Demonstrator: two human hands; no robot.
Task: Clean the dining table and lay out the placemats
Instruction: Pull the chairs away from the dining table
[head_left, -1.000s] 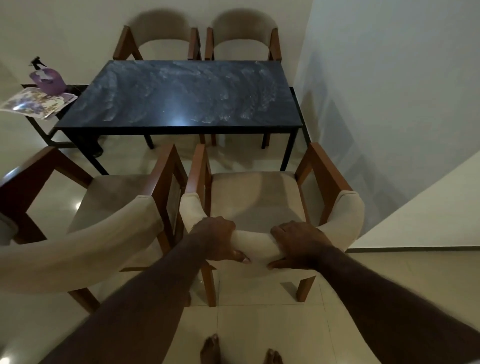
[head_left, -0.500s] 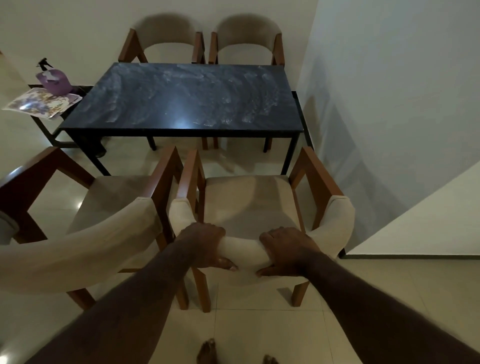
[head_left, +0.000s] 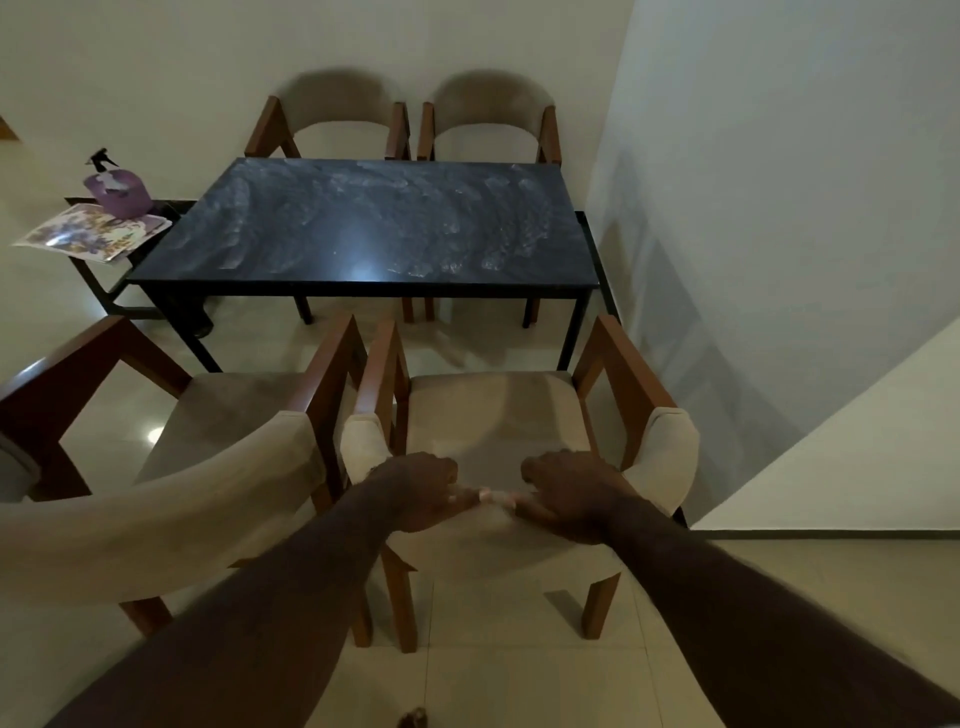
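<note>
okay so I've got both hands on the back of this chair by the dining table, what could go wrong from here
The chair you hold stands almost against the neighbouring chair; moving it may knock their wooden arms together. Both the left hand and right hand are busy, and the table looks smeared, so placemats laid now could pick up residue.

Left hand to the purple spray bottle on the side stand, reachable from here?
Probably not: the left hand grips the right beige chair's backrest, and the purple spray bottle sits beyond the other chair.
</note>
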